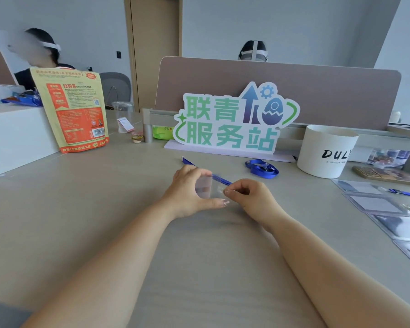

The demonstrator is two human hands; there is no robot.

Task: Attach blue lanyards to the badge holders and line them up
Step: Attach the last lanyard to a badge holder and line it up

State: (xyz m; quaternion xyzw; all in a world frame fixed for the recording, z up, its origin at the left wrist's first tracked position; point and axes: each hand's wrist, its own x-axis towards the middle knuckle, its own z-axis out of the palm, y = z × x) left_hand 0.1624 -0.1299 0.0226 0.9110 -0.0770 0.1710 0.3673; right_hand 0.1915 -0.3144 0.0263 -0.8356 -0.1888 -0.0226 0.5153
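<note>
The pale table (81, 209) fills the lower view, and both bare forearms reach across it towards 12 o'clock. Along its far edge stands a taupe partition (317, 91), with a green and blue cut-out sign (230, 124) upright in front of it at 12 o'clock of the hands. An orange pouch (76, 112) stands at 10 o'clock and a white tub (324, 152) sits at 2 o'clock. At 3 to 4 o'clock a row of finished badge holders (376, 204) lies flat along the table's right side, blue straps running off from the farther ones. The left hand (187, 188) curls round a clear badge holder (205, 188) just above the table at the centre, fingers over its top and thumb beneath. The right hand (253, 195), just beside it at 3 o'clock, has its thumb and forefinger closed in a tight pinch on the end of a blue lanyard (220, 179) at the holder's right edge. I cannot tell if the clip is through the slot. That strap trails behind the left hand towards 11 o'clock. A spare coiled lanyard (262, 169) lies at 1 o'clock, near the tub.
</note>
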